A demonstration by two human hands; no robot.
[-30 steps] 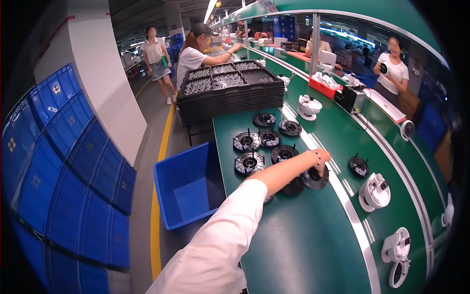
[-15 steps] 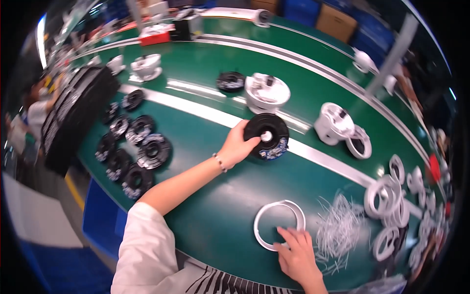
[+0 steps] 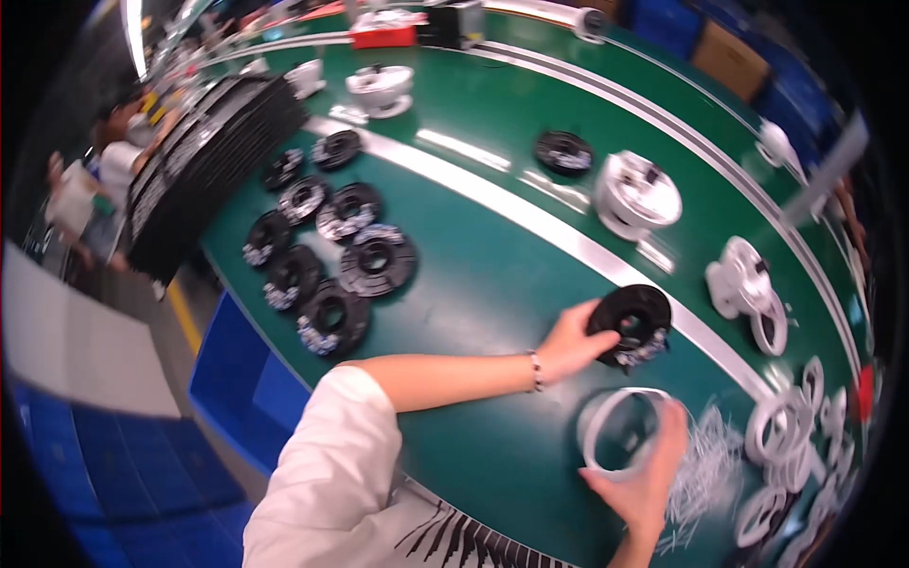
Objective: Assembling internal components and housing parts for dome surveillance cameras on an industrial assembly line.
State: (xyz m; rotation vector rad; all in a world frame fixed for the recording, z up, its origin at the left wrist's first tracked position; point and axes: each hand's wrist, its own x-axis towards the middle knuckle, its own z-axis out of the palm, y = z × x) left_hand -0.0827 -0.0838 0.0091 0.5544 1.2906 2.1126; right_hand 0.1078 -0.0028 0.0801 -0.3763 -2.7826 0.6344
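Note:
My left hand [image 3: 574,343] is closed on the edge of a black round disc [image 3: 647,305], with its thumb across the face. The disc has a hole in the middle and small electronic parts along its lower rim. Below it, my right hand [image 3: 651,473] grips a white plastic ring [image 3: 589,437] by its right side, fingers behind and thumb at the lower edge. The ring stands tilted, its opening toward me. A loose heap of thin white strips [image 3: 705,469] lies just right of that hand.
Several similar black discs [image 3: 379,260] lie at the left beside a stack of black trays [image 3: 213,161]. White round housings [image 3: 639,196] stand beyond a pale strip. White rings [image 3: 778,435] pile up at the right. A blue bin [image 3: 232,388] sits below the table's left edge.
My right hand has gone from touching the white ring to gripping and tilting it. My left hand has brought the black disc nearer the ring. The whole view has swung left.

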